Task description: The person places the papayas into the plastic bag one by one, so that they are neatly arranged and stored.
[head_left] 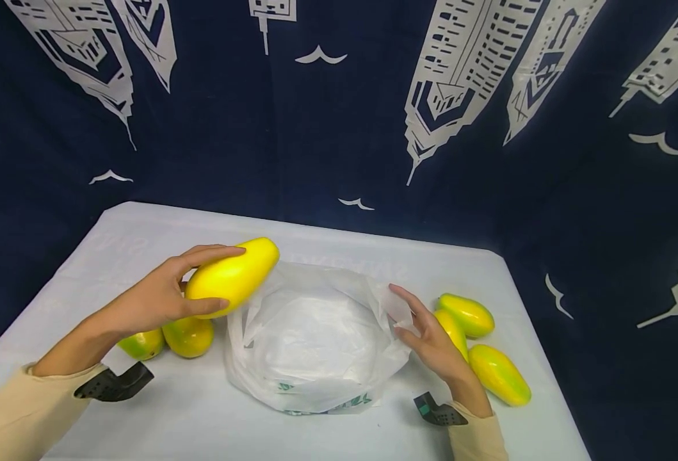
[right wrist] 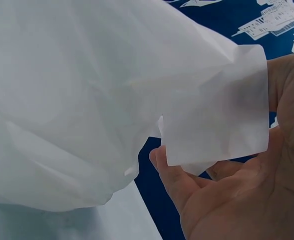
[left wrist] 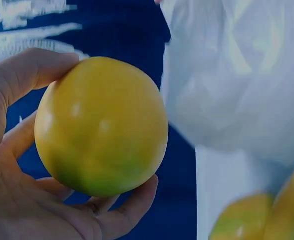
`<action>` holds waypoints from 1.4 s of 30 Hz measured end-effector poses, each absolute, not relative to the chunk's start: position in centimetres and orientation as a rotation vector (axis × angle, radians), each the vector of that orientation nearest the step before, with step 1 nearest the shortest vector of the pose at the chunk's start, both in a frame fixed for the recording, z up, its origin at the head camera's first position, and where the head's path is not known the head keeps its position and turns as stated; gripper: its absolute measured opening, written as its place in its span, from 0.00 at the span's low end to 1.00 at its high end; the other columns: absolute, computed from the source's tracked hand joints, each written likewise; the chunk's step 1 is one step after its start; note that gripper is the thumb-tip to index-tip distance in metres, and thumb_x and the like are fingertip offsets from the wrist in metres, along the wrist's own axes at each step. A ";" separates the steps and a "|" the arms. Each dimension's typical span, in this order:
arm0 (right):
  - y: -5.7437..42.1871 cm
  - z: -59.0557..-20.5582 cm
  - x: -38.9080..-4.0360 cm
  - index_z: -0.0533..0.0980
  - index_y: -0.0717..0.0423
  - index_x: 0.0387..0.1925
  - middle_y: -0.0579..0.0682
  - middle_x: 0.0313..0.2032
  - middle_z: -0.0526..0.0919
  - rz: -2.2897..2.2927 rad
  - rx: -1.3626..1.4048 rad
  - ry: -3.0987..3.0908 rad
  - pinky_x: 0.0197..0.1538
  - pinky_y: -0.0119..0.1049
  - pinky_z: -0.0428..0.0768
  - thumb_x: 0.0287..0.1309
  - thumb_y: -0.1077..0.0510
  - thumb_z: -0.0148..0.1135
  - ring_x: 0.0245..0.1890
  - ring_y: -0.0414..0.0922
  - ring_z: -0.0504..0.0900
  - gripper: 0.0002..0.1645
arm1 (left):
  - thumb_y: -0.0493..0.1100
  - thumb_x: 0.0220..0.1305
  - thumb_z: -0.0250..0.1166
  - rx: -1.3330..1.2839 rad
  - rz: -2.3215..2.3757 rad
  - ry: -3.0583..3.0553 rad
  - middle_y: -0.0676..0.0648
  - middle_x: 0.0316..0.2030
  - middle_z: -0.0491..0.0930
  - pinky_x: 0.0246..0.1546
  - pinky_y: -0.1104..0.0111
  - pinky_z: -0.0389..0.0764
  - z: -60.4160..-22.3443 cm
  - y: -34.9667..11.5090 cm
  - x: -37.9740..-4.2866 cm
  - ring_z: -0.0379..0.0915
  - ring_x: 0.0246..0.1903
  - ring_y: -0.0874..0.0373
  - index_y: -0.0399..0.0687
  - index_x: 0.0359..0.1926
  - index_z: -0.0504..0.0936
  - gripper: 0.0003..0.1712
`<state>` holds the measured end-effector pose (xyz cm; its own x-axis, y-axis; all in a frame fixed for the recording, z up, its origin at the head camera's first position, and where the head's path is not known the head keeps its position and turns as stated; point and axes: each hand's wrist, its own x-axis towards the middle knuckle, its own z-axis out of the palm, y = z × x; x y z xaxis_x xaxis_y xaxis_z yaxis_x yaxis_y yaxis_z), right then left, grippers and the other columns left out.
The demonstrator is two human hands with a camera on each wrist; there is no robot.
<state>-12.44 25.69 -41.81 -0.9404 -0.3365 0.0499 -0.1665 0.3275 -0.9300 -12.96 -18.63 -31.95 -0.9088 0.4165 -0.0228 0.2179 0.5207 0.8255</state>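
1. Head view: the left hand (head_left: 162, 293) carries a yellow fruit (head_left: 232, 278) above the surface (head_left: 200, 416), left of its middle; the thumb and fingers lie along opposite sides of the fruit, a firm, curved grip.
2. This fruit tilts, its narrower end pointing toward the far edge. It overlaps the left rim of a translucent white plastic bag (head_left: 315, 394); whether the two touch, I cannot tell.
3. The bag sits around the middle of the surface, between the left and right edges, its mouth open upward. Green leaf prints (head_left: 356, 401) show low on its near side.
4. The right hand (head_left: 433, 342) is at the bag's right rim, its grip spread, with thumb and index finger apart. In the right wrist view, a flap of the bag (right wrist: 216, 110) covers part of the fingers (right wrist: 174, 175), so I cannot tell whether any of them pinch the plastic.
5. Toward the left edge, below the left hand, a greenish fruit (head_left: 144, 346) and a rounder yellow-green fruit (head_left: 189, 337) rest side by side.
6. Near the right edge, just beyond the right hand, lie three yellow-green fruits (head_left: 499, 374), grouped closely.
7. Left wrist view: the held fruit appears end-on, with a green blush low on its skin.
8. Past the far edge hangs a dark blue cloth (head_left: 315, 147) with white building shapes.
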 end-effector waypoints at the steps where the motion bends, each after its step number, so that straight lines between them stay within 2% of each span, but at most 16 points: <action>1: 25.7 -41.8 -12.5 0.58 0.45 0.76 0.52 0.79 0.51 -1.675 -0.466 2.431 0.71 0.74 0.41 0.63 0.71 0.55 0.79 0.57 0.40 0.43 | 0.52 0.58 0.75 0.551 1.351 2.535 0.51 0.74 0.59 0.57 0.41 0.74 -31.9 -18.2 -12.7 0.61 0.68 0.41 0.76 0.71 0.66 0.42; 6: 25.8 -41.7 -12.5 0.58 0.45 0.76 0.51 0.79 0.52 -1.666 -0.468 2.438 0.72 0.74 0.42 0.64 0.70 0.56 0.79 0.57 0.41 0.43 | 0.50 0.58 0.75 0.564 1.448 2.472 0.52 0.71 0.63 0.57 0.48 0.74 -32.0 -16.0 -11.3 0.64 0.65 0.44 0.76 0.71 0.66 0.42; 10: 25.8 -41.7 -12.5 0.57 0.45 0.76 0.54 0.79 0.50 -1.678 -0.483 2.421 0.71 0.75 0.42 0.65 0.69 0.56 0.79 0.60 0.41 0.42 | 0.52 0.56 0.76 0.540 1.494 2.431 0.55 0.73 0.62 0.59 0.46 0.75 -32.3 -14.2 -10.4 0.63 0.68 0.42 0.77 0.70 0.67 0.42; 15: 25.7 -41.8 -12.5 0.58 0.45 0.76 0.53 0.79 0.52 -1.669 -0.485 2.425 0.71 0.74 0.43 0.65 0.68 0.56 0.79 0.61 0.43 0.41 | 0.53 0.58 0.75 0.600 1.517 2.374 0.52 0.75 0.60 0.57 0.47 0.79 -33.2 -12.1 -9.8 0.59 0.71 0.40 0.75 0.71 0.66 0.42; 19: 25.7 -41.7 -12.5 0.59 0.45 0.76 0.52 0.78 0.53 -1.651 -0.477 2.445 0.72 0.72 0.42 0.65 0.69 0.57 0.79 0.60 0.44 0.41 | 0.52 0.60 0.73 0.712 1.542 2.349 0.51 0.72 0.64 0.63 0.43 0.71 -34.3 -10.1 -9.8 0.59 0.71 0.44 0.70 0.72 0.67 0.40; 21: 25.7 -41.7 -12.6 0.59 0.45 0.76 0.53 0.78 0.54 -1.644 -0.476 2.454 0.72 0.72 0.43 0.65 0.69 0.56 0.79 0.60 0.44 0.41 | 0.52 0.61 0.72 0.710 1.546 2.341 0.52 0.70 0.66 0.65 0.42 0.69 -35.0 -9.0 -9.8 0.60 0.70 0.46 0.71 0.71 0.67 0.39; 26: 25.8 -41.8 -12.6 0.58 0.45 0.76 0.53 0.78 0.54 -1.640 -0.466 2.458 0.72 0.72 0.44 0.65 0.70 0.56 0.79 0.60 0.45 0.42 | 0.53 0.62 0.72 0.566 1.574 2.299 0.50 0.69 0.65 0.63 0.43 0.71 -36.7 -6.5 -9.7 0.63 0.67 0.46 0.75 0.70 0.67 0.38; 31: 25.7 -41.9 -12.6 0.58 0.44 0.76 0.53 0.78 0.54 -1.636 -0.463 2.453 0.72 0.72 0.47 0.65 0.70 0.57 0.78 0.61 0.47 0.42 | 0.48 0.60 0.73 0.371 1.653 2.261 0.48 0.70 0.63 0.60 0.46 0.74 -38.5 -4.0 -9.5 0.64 0.65 0.46 0.77 0.68 0.68 0.38; 37: 25.6 -41.8 -12.6 0.58 0.43 0.76 0.53 0.78 0.54 -1.613 -0.449 2.462 0.71 0.73 0.47 0.65 0.69 0.57 0.78 0.61 0.47 0.42 | 0.45 0.61 0.72 0.256 1.710 2.231 0.41 0.65 0.64 0.50 0.53 0.80 -40.3 -1.9 -9.2 0.69 0.57 0.44 0.72 0.68 0.67 0.37; 42: 25.5 -41.8 -12.6 0.58 0.43 0.76 0.53 0.78 0.54 -1.608 -0.459 2.464 0.71 0.73 0.49 0.65 0.70 0.57 0.78 0.62 0.48 0.43 | 0.45 0.62 0.71 0.211 1.752 2.169 0.40 0.64 0.64 0.50 0.54 0.79 -41.3 -1.2 -9.3 0.67 0.57 0.43 0.70 0.69 0.66 0.37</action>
